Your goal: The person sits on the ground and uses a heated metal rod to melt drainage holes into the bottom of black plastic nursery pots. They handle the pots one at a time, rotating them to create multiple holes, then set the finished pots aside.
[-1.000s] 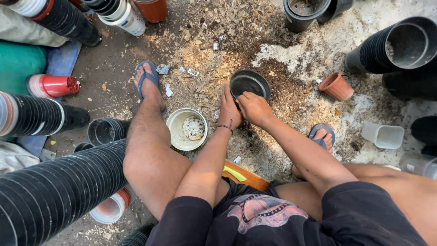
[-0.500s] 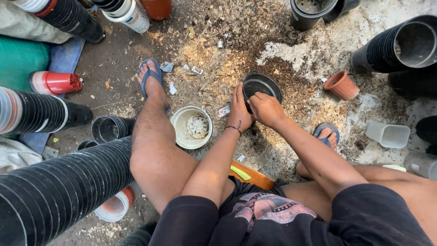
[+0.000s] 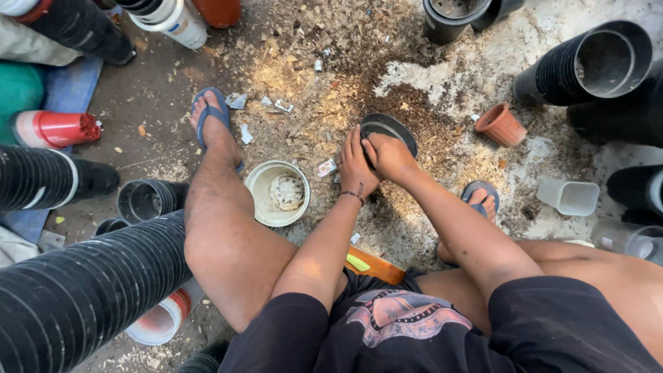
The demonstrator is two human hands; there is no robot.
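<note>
both hands clasp the black pot (image 3: 390, 128) on the soil heap (image 3: 414, 103): left hand (image 3: 356, 164) at its side, right hand (image 3: 390, 157) apparently over the rim. advise a steady, level grip.

A white bowl (image 3: 278, 193), terracotta pot (image 3: 501, 125) and stacked black pots (image 3: 76, 300) sit around.

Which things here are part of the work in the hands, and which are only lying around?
In the work:
- black pot, gripped by the left hand and right hand
- dark soil heap around the pot

Lying around:
- white bowl
- small terracotta pot
- clear plastic cup
- long stack of black pots
- red pot on its side
</note>
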